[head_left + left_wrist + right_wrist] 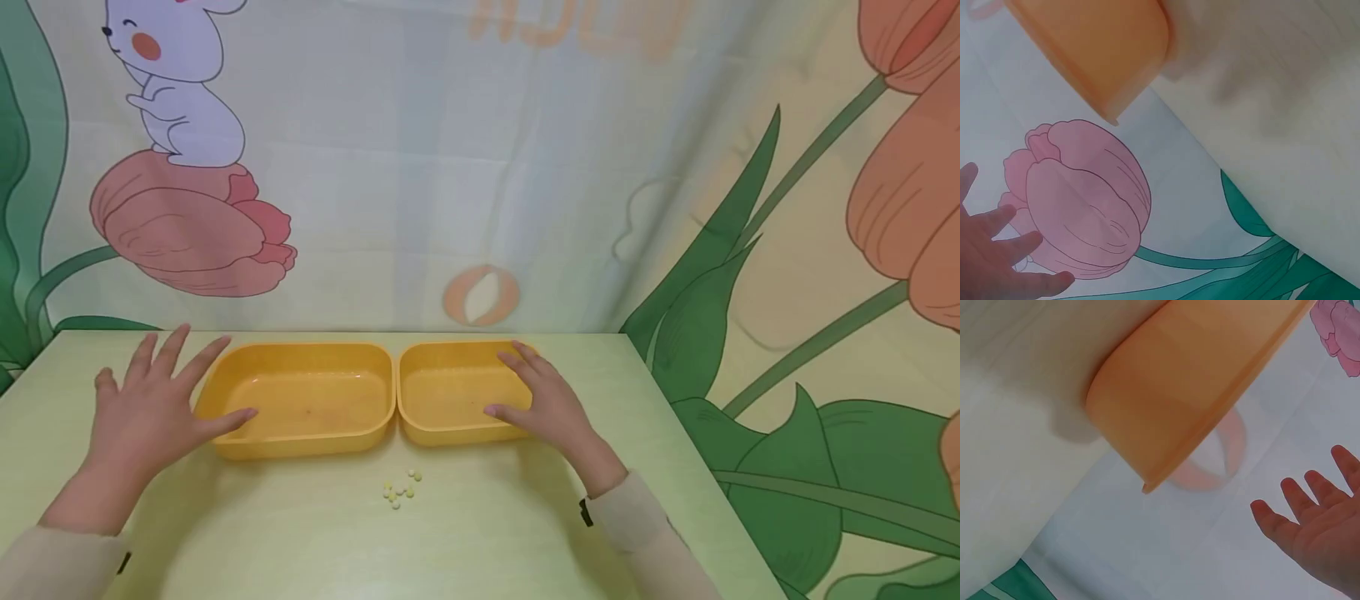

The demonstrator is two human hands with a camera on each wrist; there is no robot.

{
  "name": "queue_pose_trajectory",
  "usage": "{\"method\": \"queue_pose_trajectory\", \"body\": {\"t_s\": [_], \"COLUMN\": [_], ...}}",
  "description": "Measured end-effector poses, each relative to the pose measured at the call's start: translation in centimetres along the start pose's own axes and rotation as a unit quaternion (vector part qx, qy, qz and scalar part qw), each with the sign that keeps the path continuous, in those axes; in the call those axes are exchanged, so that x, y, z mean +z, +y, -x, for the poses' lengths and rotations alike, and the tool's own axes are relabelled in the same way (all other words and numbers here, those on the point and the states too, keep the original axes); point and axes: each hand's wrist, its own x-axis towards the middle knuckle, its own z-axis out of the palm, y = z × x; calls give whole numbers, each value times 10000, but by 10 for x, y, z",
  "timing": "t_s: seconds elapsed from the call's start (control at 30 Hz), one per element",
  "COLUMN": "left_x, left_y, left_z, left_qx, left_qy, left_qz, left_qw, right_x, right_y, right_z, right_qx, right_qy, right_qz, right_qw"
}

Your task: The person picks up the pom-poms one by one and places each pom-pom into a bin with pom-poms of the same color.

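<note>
Head view: my left hand point(146, 400) and right hand point(543, 400), fingers spread and holding nothing, flank two orange trays point(300, 400) point(450, 392) on the table point(480, 533). Probably light, stiff, smooth plastic; grip the outer rims.

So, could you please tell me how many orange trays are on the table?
2, side by side: the left tray by the left hand, the right tray under the right hand.
</note>
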Motion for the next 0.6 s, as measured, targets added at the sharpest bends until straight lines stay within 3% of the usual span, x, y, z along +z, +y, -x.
{"method": "queue_pose_trajectory", "body": {"t_s": [0.43,0.6], "left_x": [12,15], "left_y": [-12,-17], "left_z": [14,19], "left_qx": [12,-42], "left_qy": [451,444], "left_qz": [265,466], "left_qw": [9986,9979], "right_x": [10,15], "right_y": [-5,-6], "right_z": [11,15], "right_qx": [-365,-518], "right_qy": [-235,-280], "right_qz": [-1034,-1059], "right_qw": [9937,9926]}}
